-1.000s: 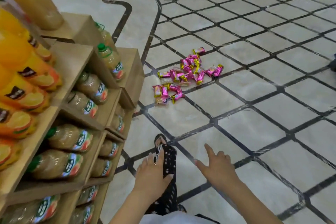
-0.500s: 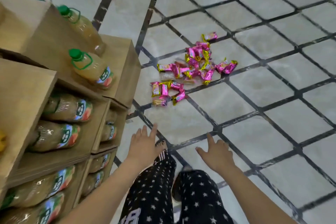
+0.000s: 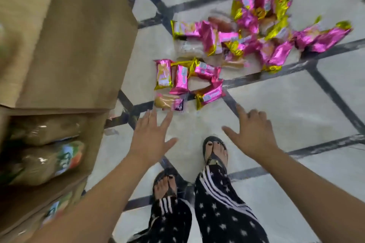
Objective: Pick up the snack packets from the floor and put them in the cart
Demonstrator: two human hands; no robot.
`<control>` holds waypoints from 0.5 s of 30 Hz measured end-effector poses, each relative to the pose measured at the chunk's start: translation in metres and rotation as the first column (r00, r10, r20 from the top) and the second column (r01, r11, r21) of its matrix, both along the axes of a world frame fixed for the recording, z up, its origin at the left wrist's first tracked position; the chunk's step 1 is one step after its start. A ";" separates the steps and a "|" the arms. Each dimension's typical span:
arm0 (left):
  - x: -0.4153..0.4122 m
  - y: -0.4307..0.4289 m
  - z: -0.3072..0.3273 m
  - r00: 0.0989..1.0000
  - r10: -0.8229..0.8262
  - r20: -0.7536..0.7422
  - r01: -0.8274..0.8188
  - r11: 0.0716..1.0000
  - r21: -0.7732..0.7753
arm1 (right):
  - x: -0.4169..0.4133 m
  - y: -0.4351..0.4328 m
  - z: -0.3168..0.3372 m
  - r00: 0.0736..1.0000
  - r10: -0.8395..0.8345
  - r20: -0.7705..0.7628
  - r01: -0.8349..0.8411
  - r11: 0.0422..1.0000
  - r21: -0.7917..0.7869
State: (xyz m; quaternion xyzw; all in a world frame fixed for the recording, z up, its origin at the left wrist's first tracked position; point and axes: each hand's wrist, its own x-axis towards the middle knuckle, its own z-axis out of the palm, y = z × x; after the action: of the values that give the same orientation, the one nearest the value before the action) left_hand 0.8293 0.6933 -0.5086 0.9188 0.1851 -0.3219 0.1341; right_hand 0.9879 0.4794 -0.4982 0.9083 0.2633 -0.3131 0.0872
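Reaching toward the packets (image 3: pixel 227 45) in the upper middle, we hold both hands, left (image 3: pixel 151 140) and right (image 3: pixel 251 134), spread and empty; next we must grasp the nearest ones.

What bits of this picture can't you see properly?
All in the head view:
1. Cart: nowhere in the frame.
2. Packets: the top ones are cut off by the upper edge. Blur makes their print unreadable, and they overlap, so they can't be counted.
3. Bottles: blurred and partly hidden by the shelf, labels unreadable.
4. Left hand and right hand: open, but whether they touch the floor can't be told.
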 end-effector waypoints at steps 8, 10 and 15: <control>0.026 0.026 -0.200 0.962 -0.094 0.258 0.046 0.982 0.186 | 0.043 0.038 -0.195 0.964 0.206 0.167 -0.236 0.953 0.189; 0.028 0.034 -0.227 0.935 -0.141 0.325 0.070 0.973 0.219 | 0.047 0.040 -0.227 0.938 0.254 0.237 -0.308 0.924 0.227; 0.032 0.043 -0.251 0.897 -0.103 0.430 0.017 0.980 0.198 | 0.054 0.038 -0.261 0.913 0.197 0.358 -0.316 0.895 0.315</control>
State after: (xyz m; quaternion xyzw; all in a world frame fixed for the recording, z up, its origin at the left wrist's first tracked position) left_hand 0.8618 0.7359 -0.7596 0.9814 0.1513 -0.0920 0.0746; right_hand 1.0421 0.5172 -0.7591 0.9033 0.4186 -0.0943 -0.0014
